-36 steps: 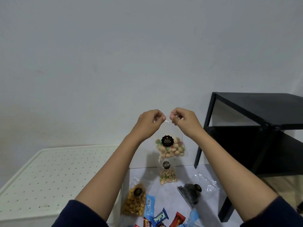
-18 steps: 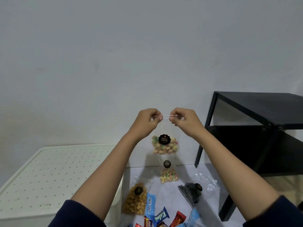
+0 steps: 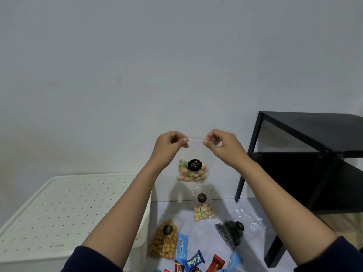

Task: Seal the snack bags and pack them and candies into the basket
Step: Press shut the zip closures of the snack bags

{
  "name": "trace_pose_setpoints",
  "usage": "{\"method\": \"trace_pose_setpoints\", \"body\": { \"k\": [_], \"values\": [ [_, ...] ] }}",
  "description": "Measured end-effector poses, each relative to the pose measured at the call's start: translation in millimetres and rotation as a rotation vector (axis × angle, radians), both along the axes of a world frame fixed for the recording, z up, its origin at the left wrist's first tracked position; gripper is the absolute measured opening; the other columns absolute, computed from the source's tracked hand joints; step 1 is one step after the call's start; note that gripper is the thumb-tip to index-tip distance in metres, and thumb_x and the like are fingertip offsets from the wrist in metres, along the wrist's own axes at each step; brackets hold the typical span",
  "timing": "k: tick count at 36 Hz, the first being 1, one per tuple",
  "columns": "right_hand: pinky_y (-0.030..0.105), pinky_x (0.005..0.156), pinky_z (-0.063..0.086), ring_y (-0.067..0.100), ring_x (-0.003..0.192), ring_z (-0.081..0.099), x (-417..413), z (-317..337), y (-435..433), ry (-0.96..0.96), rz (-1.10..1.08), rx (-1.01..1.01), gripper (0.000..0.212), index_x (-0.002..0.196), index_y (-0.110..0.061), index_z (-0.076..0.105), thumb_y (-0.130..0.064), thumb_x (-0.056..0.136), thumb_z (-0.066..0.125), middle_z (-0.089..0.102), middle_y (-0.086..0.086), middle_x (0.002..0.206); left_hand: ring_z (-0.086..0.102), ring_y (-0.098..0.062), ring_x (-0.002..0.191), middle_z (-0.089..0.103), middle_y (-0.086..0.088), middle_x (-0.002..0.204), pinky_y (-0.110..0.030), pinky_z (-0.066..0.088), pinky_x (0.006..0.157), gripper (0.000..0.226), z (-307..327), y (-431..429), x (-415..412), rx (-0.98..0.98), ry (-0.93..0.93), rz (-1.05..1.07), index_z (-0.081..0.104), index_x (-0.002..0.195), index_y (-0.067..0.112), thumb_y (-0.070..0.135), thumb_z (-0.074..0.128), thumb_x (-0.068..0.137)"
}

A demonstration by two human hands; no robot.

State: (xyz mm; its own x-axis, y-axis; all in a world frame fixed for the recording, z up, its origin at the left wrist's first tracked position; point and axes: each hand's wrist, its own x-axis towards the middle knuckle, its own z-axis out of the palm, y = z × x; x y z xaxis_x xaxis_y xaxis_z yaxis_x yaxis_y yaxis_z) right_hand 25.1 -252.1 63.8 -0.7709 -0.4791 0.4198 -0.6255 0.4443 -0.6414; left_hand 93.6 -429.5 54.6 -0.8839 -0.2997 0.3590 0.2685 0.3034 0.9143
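Held aloft before the wall: clear snack bag [image 3: 193,169] of pastel biscuits, top strip pinched in curled fingers [image 3: 185,141] of left hand [image 3: 169,146] and right hand [image 3: 222,146] — pinches further apart than a second ago, seal likely being run shut — second biscuit bag [image 3: 203,212], golden-snack bag [image 3: 164,242] and wrapped candies [image 3: 193,261] on the floor, unpacked.

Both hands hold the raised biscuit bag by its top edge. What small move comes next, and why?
Probably run the pinch along the top strip to press it shut: left hand and right hand pinch the biscuit bag at its upper corners, with clear strip between them.
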Motion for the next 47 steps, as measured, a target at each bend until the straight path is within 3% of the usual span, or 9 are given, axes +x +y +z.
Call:
{"method": "trace_pose_setpoints", "body": {
  "k": [6, 11, 18, 23, 27, 32, 39, 43, 47],
  "values": [
    [0.040, 0.080, 0.048, 0.015, 0.085, 0.059, 7, 5, -8, 0.058, 0.010, 0.098, 0.012, 0.083, -0.024, 0.060, -0.024, 0.091, 0.051, 0.063, -0.011, 0.079, 0.061, -0.001, 0.063, 0.066, -0.003, 0.068, -0.007, 0.040, 0.058, 0.012, 8, 2, 0, -0.076, 0.011, -0.012, 0.065, 0.075, 0.014, 0.012, 0.063, 0.086],
    [0.046, 0.078, 0.049, 0.023, 0.080, 0.058, 3, 4, -13, 0.037, -0.007, 0.034, 0.018, 0.073, -0.028, 0.055, -0.021, 0.089, 0.050, 0.060, -0.007, 0.073, 0.058, 0.003, 0.059, 0.067, -0.005, 0.072, -0.006, 0.038, 0.057, 0.012, 8, 4, -2, -0.096, 0.003, -0.007, 0.064, 0.079, 0.014, 0.013, 0.058, 0.090],
    [0.047, 0.083, 0.051, 0.014, 0.078, 0.059, 2, 4, -11, -0.030, 0.033, -0.027, 0.008, 0.070, -0.030, 0.061, -0.035, 0.076, 0.060, 0.063, -0.011, 0.071, 0.047, 0.003, 0.046, 0.068, -0.004, 0.071, -0.007, 0.035, 0.048, 0.013, 5, 5, -3, -0.144, -0.019, 0.033, 0.065, 0.079, 0.016, 0.012, 0.057, 0.089],
    [0.048, 0.084, 0.050, 0.015, 0.080, 0.060, 2, 2, -16, -0.046, 0.047, -0.030, 0.010, 0.070, -0.028, 0.062, -0.026, 0.079, 0.060, 0.064, -0.010, 0.072, 0.055, 0.004, 0.055, 0.066, -0.007, 0.073, -0.006, 0.040, 0.053, 0.011, 6, 13, -2, -0.183, 0.006, 0.031, 0.066, 0.085, 0.007, 0.008, 0.056, 0.088],
    [0.048, 0.083, 0.049, 0.020, 0.080, 0.059, 1, 3, -17, -0.067, 0.043, -0.057, 0.016, 0.067, -0.026, 0.061, -0.016, 0.080, 0.061, 0.063, -0.006, 0.072, 0.048, 0.002, 0.050, 0.068, -0.005, 0.071, -0.008, 0.037, 0.050, 0.010, 6, 13, -2, -0.190, -0.015, 0.009, 0.066, 0.083, 0.010, 0.010, 0.058, 0.087],
    [0.046, 0.081, 0.052, 0.018, 0.076, 0.060, 0, 1, -14, -0.067, 0.047, -0.052, 0.011, 0.068, -0.030, 0.062, -0.026, 0.078, 0.063, 0.064, -0.008, 0.072, 0.053, 0.004, 0.051, 0.069, -0.005, 0.069, -0.006, 0.036, 0.050, 0.009, 9, 9, -1, -0.201, -0.020, 0.013, 0.069, 0.085, 0.006, 0.010, 0.061, 0.087],
    [0.038, 0.080, 0.049, 0.009, 0.073, 0.055, 3, 2, -12, -0.090, 0.100, -0.106, 0.010, 0.071, -0.021, 0.065, -0.022, 0.081, 0.068, 0.063, -0.010, 0.071, 0.070, -0.013, 0.074, 0.072, -0.006, 0.073, -0.024, 0.053, 0.078, 0.006, 11, 1, 1, -0.161, -0.048, -0.066, 0.070, 0.084, 0.008, 0.013, 0.066, 0.085],
    [0.038, 0.079, 0.048, 0.010, 0.072, 0.054, 4, 3, -13, -0.089, 0.109, -0.101, 0.015, 0.069, -0.021, 0.063, -0.014, 0.083, 0.064, 0.061, -0.010, 0.068, 0.070, -0.013, 0.074, 0.072, -0.007, 0.074, -0.023, 0.052, 0.079, 0.008, 12, 2, 2, -0.159, -0.056, -0.099, 0.070, 0.086, 0.006, 0.013, 0.066, 0.085],
    [0.040, 0.077, 0.047, 0.011, 0.072, 0.051, 0, 3, -13, -0.060, 0.098, -0.104, 0.020, 0.067, -0.023, 0.060, -0.011, 0.083, 0.062, 0.057, -0.012, 0.066, 0.070, -0.009, 0.075, 0.072, -0.006, 0.077, -0.013, 0.046, 0.067, 0.010, 10, 4, 2, -0.158, -0.051, -0.110, 0.071, 0.089, 0.010, 0.018, 0.065, 0.087]
  ]
}}
